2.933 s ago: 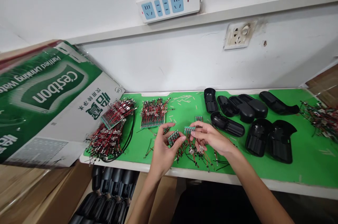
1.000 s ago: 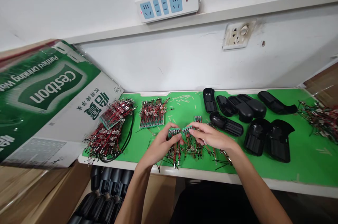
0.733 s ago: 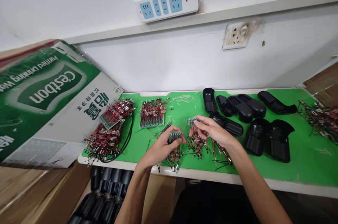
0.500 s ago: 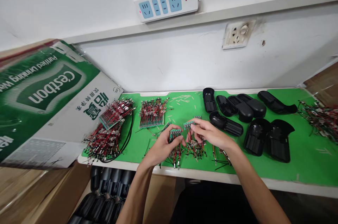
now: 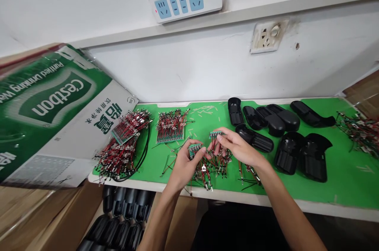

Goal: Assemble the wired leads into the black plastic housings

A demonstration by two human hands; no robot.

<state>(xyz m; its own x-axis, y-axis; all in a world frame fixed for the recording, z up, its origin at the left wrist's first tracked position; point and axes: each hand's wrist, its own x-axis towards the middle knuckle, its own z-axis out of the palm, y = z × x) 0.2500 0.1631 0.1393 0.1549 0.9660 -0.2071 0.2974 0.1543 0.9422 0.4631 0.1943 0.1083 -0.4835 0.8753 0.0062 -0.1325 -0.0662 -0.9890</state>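
Note:
My left hand (image 5: 186,164) is closed on a small green circuit board (image 5: 195,150), whose red and black wires hang toward the table's front edge. To its right, my right hand (image 5: 237,146) pinches another small board (image 5: 215,135) by its edge, with red wires dangling below. The two boards are apart. Left of my hands a wider wired board panel (image 5: 170,126) lies on the green mat (image 5: 349,180). A heap of wired boards (image 5: 118,156) is at the mat's left end. Some loose wires (image 5: 250,176) lie below my right hand.
Black plastic shells (image 5: 286,152) lie on the mat at the right, with a wire heap (image 5: 359,132) beyond. A green and white carton (image 5: 53,105) leans at the left. More black shells (image 5: 118,219) fill a box below the table. Thin pale strips (image 5: 204,109) lie near the wall.
The board in my right hand has moved slightly up and right. My left hand has tilted its board, and the hanging wires have swung to the right.

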